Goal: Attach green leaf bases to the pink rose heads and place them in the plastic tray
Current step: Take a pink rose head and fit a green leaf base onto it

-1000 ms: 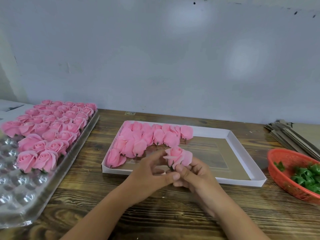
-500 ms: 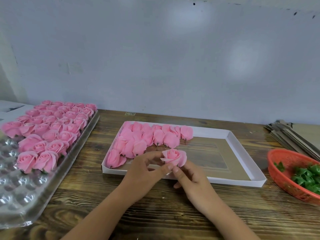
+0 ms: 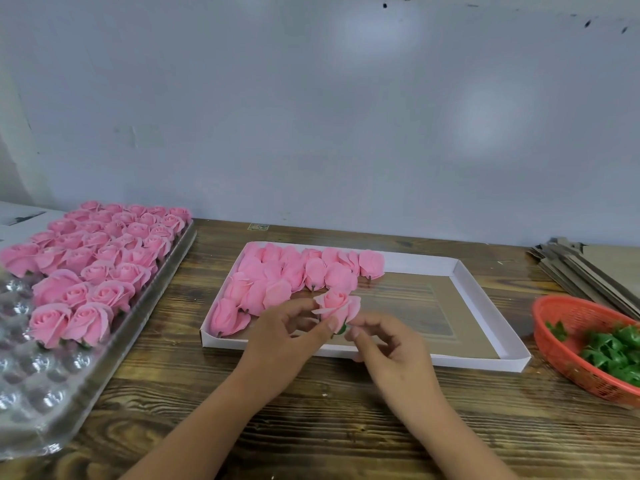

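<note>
My left grip (image 3: 284, 336) pinches the pink foam rose head (image 3: 336, 304); my right grip (image 3: 388, 344), fingers loosely curled, has let go since a second ago.

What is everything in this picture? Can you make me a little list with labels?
held: one pink rose with a green leaf base showing under it
left hand: pinches the rose
right hand: fingers curled beside the leaf base; touch unclear
plastic tray: left side, far rows filled with roses, near cups bare
white box: middle, loose rose heads in its left part
red basket: right side, green leaf bases inside
table: dark wood
</note>
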{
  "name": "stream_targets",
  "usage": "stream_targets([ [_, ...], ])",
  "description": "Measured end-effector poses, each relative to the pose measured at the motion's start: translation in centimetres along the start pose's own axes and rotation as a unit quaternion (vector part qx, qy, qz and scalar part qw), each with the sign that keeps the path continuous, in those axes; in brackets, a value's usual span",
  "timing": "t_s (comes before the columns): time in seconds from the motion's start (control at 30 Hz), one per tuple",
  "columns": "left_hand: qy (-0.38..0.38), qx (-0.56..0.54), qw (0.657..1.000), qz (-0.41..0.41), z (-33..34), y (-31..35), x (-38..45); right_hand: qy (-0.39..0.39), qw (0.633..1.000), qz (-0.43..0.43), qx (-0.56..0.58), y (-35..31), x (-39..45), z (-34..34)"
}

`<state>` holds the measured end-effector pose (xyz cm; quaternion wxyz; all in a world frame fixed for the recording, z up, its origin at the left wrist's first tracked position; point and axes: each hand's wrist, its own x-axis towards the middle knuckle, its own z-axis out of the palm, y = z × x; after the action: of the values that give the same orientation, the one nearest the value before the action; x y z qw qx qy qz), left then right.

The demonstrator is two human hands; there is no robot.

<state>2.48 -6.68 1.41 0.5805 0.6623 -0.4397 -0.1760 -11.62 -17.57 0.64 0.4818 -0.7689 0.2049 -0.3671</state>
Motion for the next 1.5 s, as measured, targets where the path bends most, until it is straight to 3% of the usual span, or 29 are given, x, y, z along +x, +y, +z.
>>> stream_targets([
  [0.37,-0.056,-0.006,0.998,0.001,0.1,0.0,-0.1,0.004,0.989,0.079,0.127,-0.5,0.5,-0.4],
  [0.6,-0.082,0.019,0.996,0.027,0.2,0.1,-0.2,-0.023,0.994,0.052,0.095,-0.6,0.4,-0.2],
  [0.93,-0.031,0.017,0.999,0.039,-0.1,0.0,0.0,-0.075,0.993,0.042,0.079,-0.8,0.2,-0.4],
  [1.5,0.001,-0.005,1.000,0.009,-0.5,-0.2,0.1,-0.064,0.993,0.054,0.086,-1.1,0.1,-0.5],
])
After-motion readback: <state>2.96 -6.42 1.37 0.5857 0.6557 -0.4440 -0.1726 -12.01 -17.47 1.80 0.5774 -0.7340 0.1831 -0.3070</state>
